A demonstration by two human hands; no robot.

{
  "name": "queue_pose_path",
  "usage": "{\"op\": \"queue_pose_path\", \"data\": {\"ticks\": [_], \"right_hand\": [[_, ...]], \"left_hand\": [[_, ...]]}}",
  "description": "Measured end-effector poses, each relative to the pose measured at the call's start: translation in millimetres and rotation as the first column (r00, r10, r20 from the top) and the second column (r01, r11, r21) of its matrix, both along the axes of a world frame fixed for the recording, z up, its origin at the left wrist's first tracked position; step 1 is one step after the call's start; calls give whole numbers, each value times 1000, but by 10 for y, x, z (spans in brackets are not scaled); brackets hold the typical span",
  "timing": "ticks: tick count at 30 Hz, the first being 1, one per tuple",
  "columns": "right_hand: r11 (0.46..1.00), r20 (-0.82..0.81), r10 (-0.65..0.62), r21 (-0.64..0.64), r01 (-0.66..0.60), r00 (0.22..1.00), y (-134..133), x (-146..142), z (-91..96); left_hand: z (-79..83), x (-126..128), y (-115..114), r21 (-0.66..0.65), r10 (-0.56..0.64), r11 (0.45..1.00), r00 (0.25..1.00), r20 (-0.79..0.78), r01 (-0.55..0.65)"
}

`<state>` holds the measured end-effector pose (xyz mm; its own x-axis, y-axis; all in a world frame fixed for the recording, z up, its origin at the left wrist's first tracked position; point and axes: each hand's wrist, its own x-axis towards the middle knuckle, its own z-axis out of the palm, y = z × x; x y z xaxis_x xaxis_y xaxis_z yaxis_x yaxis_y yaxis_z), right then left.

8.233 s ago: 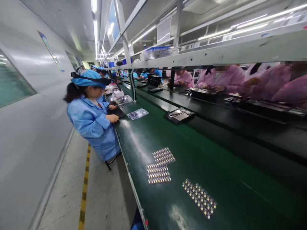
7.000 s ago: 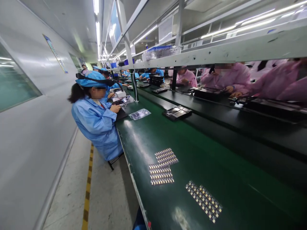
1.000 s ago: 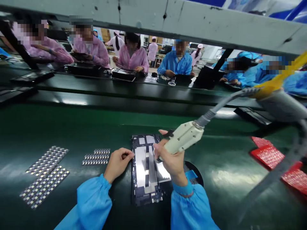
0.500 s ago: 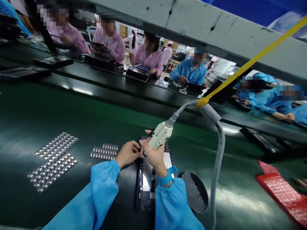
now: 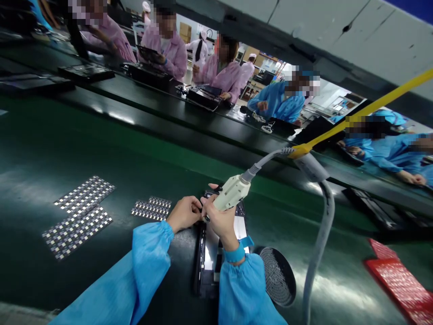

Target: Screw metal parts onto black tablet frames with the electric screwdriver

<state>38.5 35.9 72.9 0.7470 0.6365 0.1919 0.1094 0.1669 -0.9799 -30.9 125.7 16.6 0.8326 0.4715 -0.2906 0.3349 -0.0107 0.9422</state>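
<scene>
In my right hand (image 5: pixel 221 219) is a pale electric screwdriver (image 5: pixel 232 192), its fingers wrapped round the lower body. The tool tilts, its corded end up to the right and its tip hidden behind my fingers. Below lies a dark flat device (image 5: pixel 209 253) with white panels inside its frame, partly covered by my right hand and sleeve. My left hand (image 5: pixel 185 213) is at the device's upper left edge, thumb and fingers pinched close to the right hand's fingertips. Whatever they pinch is too small or hidden to make out.
Several sheets of small parts (image 5: pixel 79 230) lie left on the green bench; a smaller sheet (image 5: pixel 151 208) is nearer. A round black tray (image 5: pixel 279 275) sits right of the device. A grey hose (image 5: pixel 320 253) hangs beside it. Red packs (image 5: pixel 401 275) lie far right. Co-workers (image 5: pixel 277 101) sit opposite.
The view has shifted, so most things appear a little further right. Both hands stay at the device's upper left edge, the screwdriver still in my right hand.
</scene>
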Motion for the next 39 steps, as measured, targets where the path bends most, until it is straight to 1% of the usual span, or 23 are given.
{"op": "queue_pose_path", "data": {"ticks": [4, 10, 15, 21, 25, 28, 29, 31, 32, 34, 35, 36, 37, 38, 39], "right_hand": [[1000, 18, 16, -12, -16, 1000, -11, 5, -54], [999, 72, 11, -36, -9, 997, -34, -6, -147], [998, 74, 58, -34, -56, 996, -54, -9, -151], [999, 70, 27, -46, -24, 997, -54, -14, -136], [998, 37, 49, -38, -47, 998, -70, -43, -48], [999, 89, -21, 28, 19, 996, -173, -52, 128], [996, 102, -53, 74, 45, 993, -238, -40, 200], [992, 125, -28, 125, 12, 992, -421, 18, 338], [989, 136, -31, 145, 11, 990, -537, 63, 394], [988, 152, -80, 139, 59, 985, -803, 173, 459], [987, 152, -120, 126, 101, 981, -944, 233, 464], [982, 149, -169, 109, 154, 974, -1085, 292, 453], [973, 141, -222, 94, 210, 965, -1223, 348, 425], [961, 128, -274, 83, 265, 953, -1354, 401, 383], [943, 115, -330, 77, 323, 937, -1477, 448, 331]], "left_hand": [[-9, 7, 5, 5, 7, 1000, 1000, 11, -7], [8, 6, 8, 6, 22, 1000, 999, 28, -22], [21, 7, 8, 16, 27, 999, 999, 41, -28], [-9, 2, 27, 26, 19, 999, 999, 51, -20], [-35, 24, -28, 49, 25, 998, 999, 40, -27], [7, 5, -3, 98, 12, 995, 1000, 25, -15], [31, -32, 52, 123, -1, 992, 1000, 17, -1], [92, -178, 246, 192, -14, 981, 1000, -11, 16], [125, -288, 376, 232, -2, 973, 1000, -27, 9], [181, -551, 665, 348, 78, 936, 994, -72, -48], [194, -685, 805, 420, 143, 903, 985, -100, -88], [192, -807, 931, 548, 207, 832, 965, -164, -85], [172, -910, 1038, 626, 232, 778, 947, -220, -45], [138, -990, 1123, 652, 209, 758, 943, -260, 12], [91, -1044, 1188, 653, 180, 756, 941, -286, 54]]}}
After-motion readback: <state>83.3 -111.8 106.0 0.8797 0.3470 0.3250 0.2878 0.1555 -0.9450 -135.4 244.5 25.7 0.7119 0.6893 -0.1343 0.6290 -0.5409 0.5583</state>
